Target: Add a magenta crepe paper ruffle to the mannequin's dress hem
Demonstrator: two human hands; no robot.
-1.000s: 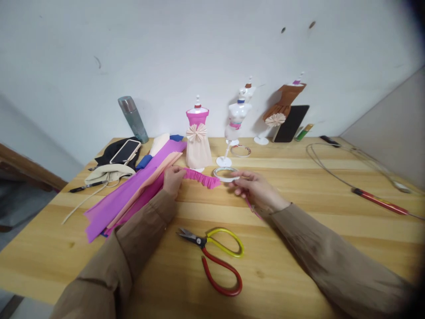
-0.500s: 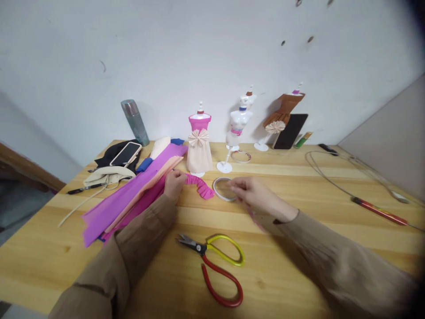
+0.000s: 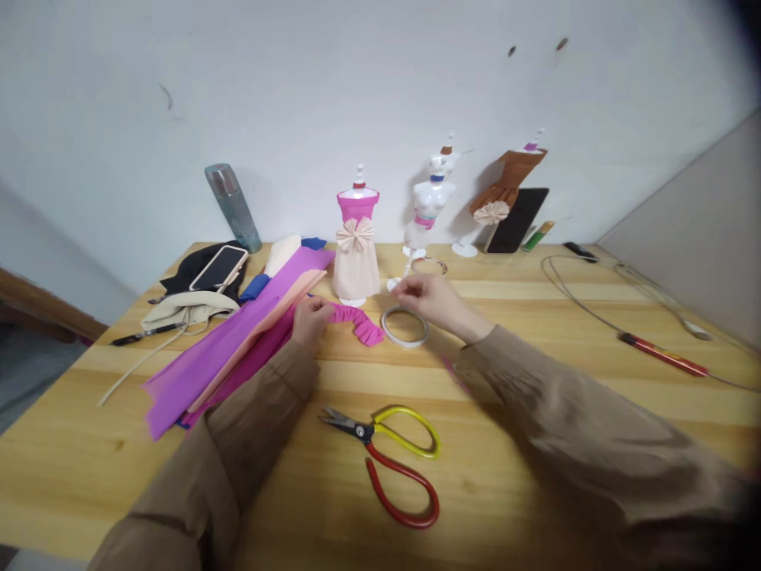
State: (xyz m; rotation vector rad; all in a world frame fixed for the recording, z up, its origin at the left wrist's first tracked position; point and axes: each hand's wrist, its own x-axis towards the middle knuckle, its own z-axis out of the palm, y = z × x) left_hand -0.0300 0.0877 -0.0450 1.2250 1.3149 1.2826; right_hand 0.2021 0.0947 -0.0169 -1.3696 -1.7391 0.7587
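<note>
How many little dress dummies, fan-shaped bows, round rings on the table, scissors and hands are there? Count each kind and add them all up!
Dummies: 4 (pink-topped dummy, front white dummy, back white dummy, brown-dressed dummy)
Bows: 2 (left bow, right bow)
Rings: 2 (near ring, far ring)
Scissors: 1
Hands: 2 (left hand, right hand)
Total: 11

Scissors point(image 3: 361, 431) lie nearest the front edge of the tabletop point(image 3: 493, 492), about midway across. Behind them are a ring point(image 3: 405, 344) and, just left of it, a fabric strip point(image 3: 367, 331). A dress form point(image 3: 357, 270) stands behind the strip. Cloth sheets point(image 3: 238, 333) lie to the left; beyond, toward the back left corner, are a phone point(image 3: 219, 270) and a bottle point(image 3: 235, 210). A corded tool point(image 3: 663, 354) lies toward the right edge.
</note>
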